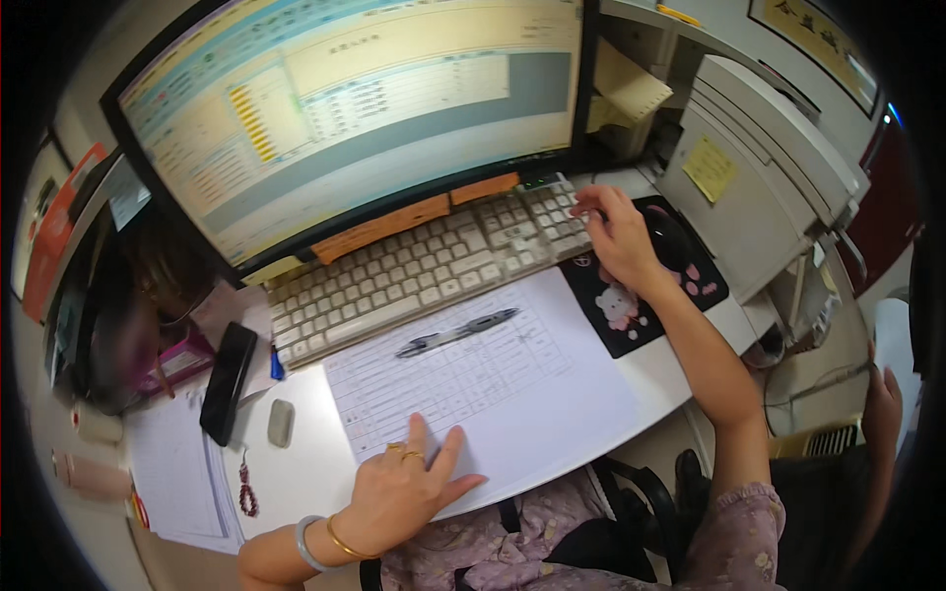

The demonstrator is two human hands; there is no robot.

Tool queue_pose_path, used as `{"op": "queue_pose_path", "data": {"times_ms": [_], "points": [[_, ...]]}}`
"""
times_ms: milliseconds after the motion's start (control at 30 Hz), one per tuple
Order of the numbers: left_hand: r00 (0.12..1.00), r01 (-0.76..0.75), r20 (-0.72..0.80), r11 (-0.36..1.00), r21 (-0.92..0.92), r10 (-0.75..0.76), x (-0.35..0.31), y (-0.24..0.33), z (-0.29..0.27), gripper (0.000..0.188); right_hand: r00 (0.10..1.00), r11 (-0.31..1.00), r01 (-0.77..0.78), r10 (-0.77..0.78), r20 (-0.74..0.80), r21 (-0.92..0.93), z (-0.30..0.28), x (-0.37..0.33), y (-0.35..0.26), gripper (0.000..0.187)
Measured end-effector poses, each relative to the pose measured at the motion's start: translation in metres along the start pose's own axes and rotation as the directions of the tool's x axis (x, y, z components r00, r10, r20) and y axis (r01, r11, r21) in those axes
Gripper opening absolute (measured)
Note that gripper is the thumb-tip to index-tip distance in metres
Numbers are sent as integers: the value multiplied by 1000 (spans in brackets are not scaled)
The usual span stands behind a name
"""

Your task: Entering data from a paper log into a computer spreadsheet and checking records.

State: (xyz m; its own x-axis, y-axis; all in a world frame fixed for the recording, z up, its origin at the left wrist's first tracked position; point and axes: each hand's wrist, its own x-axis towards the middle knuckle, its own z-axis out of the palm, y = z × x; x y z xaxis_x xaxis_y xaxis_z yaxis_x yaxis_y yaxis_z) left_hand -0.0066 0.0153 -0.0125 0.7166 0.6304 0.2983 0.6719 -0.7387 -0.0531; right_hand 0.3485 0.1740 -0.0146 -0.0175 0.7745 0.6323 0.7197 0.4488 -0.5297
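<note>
Keyboard of long off-white plastic (424, 271) lies toward the white desk's (320, 473) rear edge, and I've the right hand (623, 241) loosely curled, gripping nothing, at its right end, left hand (399, 497) spread empty on the gridded white paper form (522, 424): keying, I judge, wanting light, exact presses.

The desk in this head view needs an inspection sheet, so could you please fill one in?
Surface: white desk, much of it covered.
Job's things: keyboard; printed form before it, ballpoint pen lying across the form.
Clutter: black smartphone, small grey block, beaded string and papers, all on the left.
Grip: left hand, empty, fingers spread over the form; right hand, empty, fingers at the number pad.
Cables: apparently one thin cable below the printer.
Surroundings: monitor behind the keyboard; printer and another person's hand on the right.
</note>
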Motion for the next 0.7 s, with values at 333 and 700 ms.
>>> {"op": "queue_pose_path", "data": {"times_ms": [333, 700], "points": [[998, -60, 18, 998, 30, 59, 5, -1, 0, 54, 996, 991, 52, -42, 76, -127, -5, -1, 6, 32], [997, -68, 25, 997, 22, 67, 8, 1, -1, 52, 986, 943, 154, -126, 110, -296, -26, -3, 0, 24]]}}
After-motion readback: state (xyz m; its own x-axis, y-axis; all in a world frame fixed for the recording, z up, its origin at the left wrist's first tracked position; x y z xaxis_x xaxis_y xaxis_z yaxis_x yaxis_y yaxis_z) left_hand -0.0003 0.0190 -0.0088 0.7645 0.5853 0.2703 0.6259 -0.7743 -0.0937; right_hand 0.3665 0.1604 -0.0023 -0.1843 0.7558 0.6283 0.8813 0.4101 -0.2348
